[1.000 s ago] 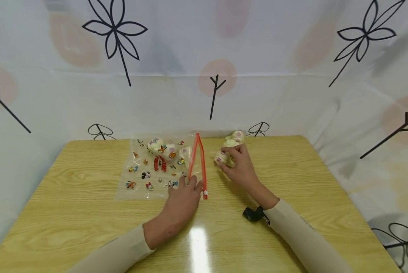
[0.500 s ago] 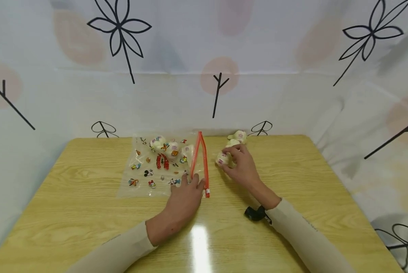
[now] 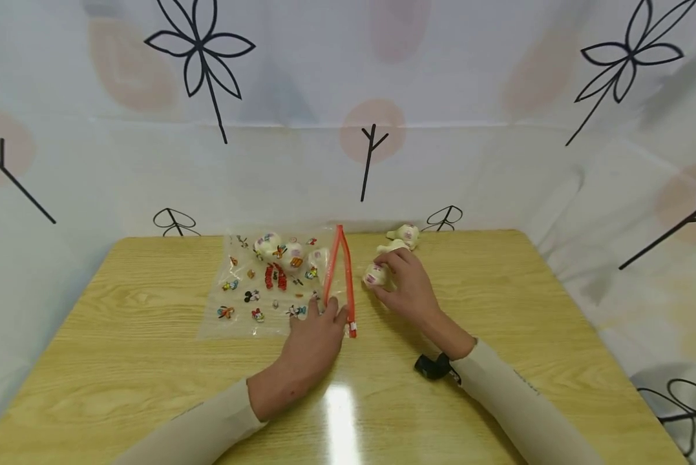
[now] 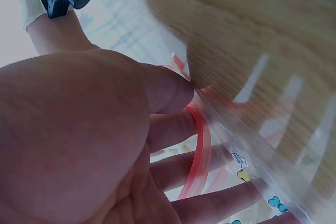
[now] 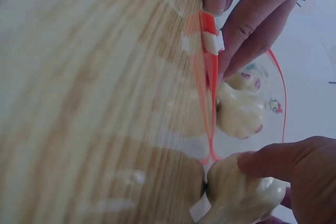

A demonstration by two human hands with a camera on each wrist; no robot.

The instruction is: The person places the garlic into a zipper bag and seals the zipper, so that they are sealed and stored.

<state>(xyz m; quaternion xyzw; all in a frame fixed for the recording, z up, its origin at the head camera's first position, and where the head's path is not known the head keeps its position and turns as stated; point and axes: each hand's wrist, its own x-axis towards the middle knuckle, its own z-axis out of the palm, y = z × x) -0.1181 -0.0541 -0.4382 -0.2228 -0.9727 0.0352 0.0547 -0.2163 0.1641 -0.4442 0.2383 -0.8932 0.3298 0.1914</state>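
In the head view my right hand (image 3: 408, 284) grips a cream garlic bulb (image 3: 375, 276) with purplish marks, thumb and fingertips on either side of it. The right wrist view shows the thumb pressed against that bulb (image 5: 244, 187), just in front of the mouth of a clear zip bag (image 3: 237, 297). My left hand (image 3: 315, 336) rests with extended fingers on the bag near its mouth, and the upper red zip strip (image 3: 331, 265) bows away from the lower one. In the left wrist view the red strip (image 4: 199, 156) crosses below its fingers. Several bulbs (image 3: 292, 255) lie inside the bag.
Two more garlic bulbs, one at the far edge (image 3: 404, 235) and one partly hidden (image 3: 395, 245), lie behind my right hand. The wooden table (image 3: 150, 381) meets a patterned cloth backdrop (image 3: 301, 174). A black wrist device (image 3: 433, 367) sits by my right sleeve.
My right hand has shifted slightly left with the garlic bulb, towards the bag mouth. The left hand and bag keep their places; the head view sways a little.
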